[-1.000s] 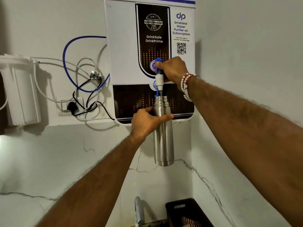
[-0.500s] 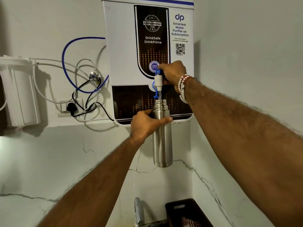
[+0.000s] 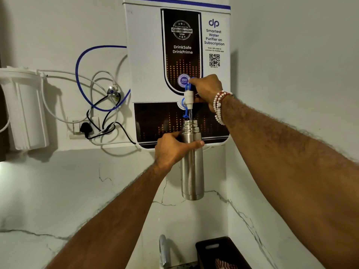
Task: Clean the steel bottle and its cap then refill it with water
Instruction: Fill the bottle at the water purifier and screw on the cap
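Filling is the step in hand. You hold the steel bottle (image 3: pixel 192 171) upright in the air, and its open threaded mouth sits just below the tap (image 3: pixel 188 97) of the wall-mounted water purifier (image 3: pixel 143 55), at the tap's 6 o'clock. A thin stream of water (image 3: pixel 190 114) runs from the spout into the mouth.

Your left grip (image 3: pixel 172 150) comes in from the bottle's 8 o'clock and is clamped round its upper body, just under the shoulder. Your right grip (image 3: pixel 206 90) sits at the tap's 3 o'clock, with its fingers curled onto the blue lever (image 3: pixel 188 87) at the tap's 12 o'clock. The cap is not in view. I judge the washing done and the task near its end, since the bottle is under the drinking tap and taking water.

The level inside is hidden from this angle, so your next move depends on watching the mouth. Let the lever go as the water nears the threads, and hold the bottle plumb under the spout until the last drips stop. Then lower it straight down toward 6 o'clock, find the cap and screw it on.

Expect the bottle to grow heavier as it fills, and smooth steel will slip if water runs over your left grip. An overflow would fall toward the sink faucet (image 3: pixel 164 249) at the bottle's 6 o'clock and the black crate (image 3: pixel 223 251) at its 5 o'clock. The plug and socket (image 3: pixel 85 128) lie well apart at 9 o'clock, but keep splashes away from them all the same.
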